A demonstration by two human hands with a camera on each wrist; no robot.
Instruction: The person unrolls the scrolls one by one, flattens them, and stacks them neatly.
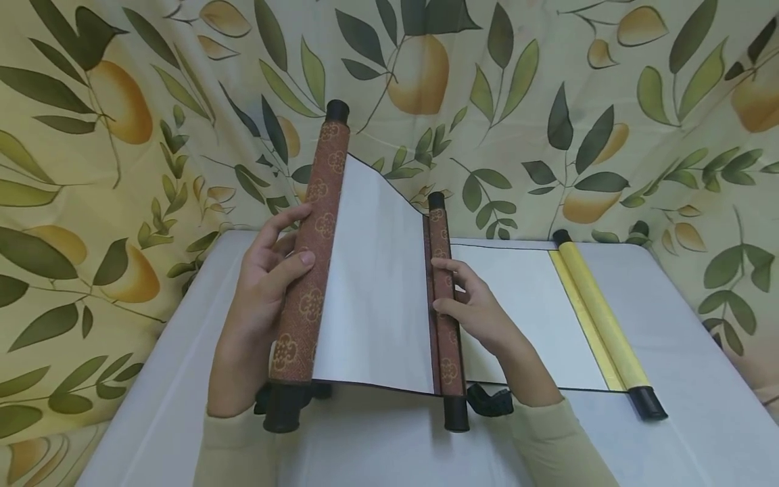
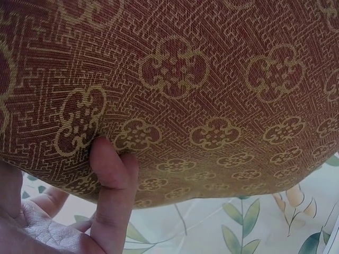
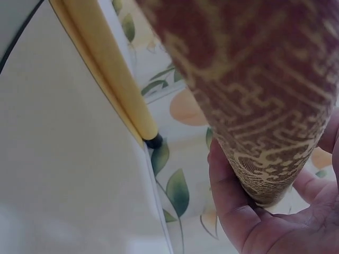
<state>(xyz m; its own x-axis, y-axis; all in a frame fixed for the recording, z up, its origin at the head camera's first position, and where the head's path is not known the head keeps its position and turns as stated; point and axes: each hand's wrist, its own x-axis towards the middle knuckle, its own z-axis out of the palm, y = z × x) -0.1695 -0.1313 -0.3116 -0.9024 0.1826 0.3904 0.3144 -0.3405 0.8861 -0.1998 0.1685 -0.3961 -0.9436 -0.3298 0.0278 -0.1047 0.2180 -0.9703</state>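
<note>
Comparing textures, we find the brocade scroll (image 1: 383, 291) raised left of centre above the white table (image 1: 146, 406): left hand (image 1: 262, 291) clamped round its thick patterned cylinder (image 1: 327, 182), right hand (image 1: 477, 311) clamped on the slimmer cylinder (image 1: 449, 348), smooth paper between. At right lies a yellow-edged scroll (image 1: 599, 308).

Over there the person's left hand (image 1: 268, 277) is raised a little higher than the right hand (image 1: 477, 308), the two well apart. Each grips between thumb and curled fingers, left thumb (image 1: 295, 267) and right thumb (image 1: 450, 308) pointing inward toward each other. Both forearms slant upward, bare wrists showing above pale sleeves (image 1: 560, 439).
</note>
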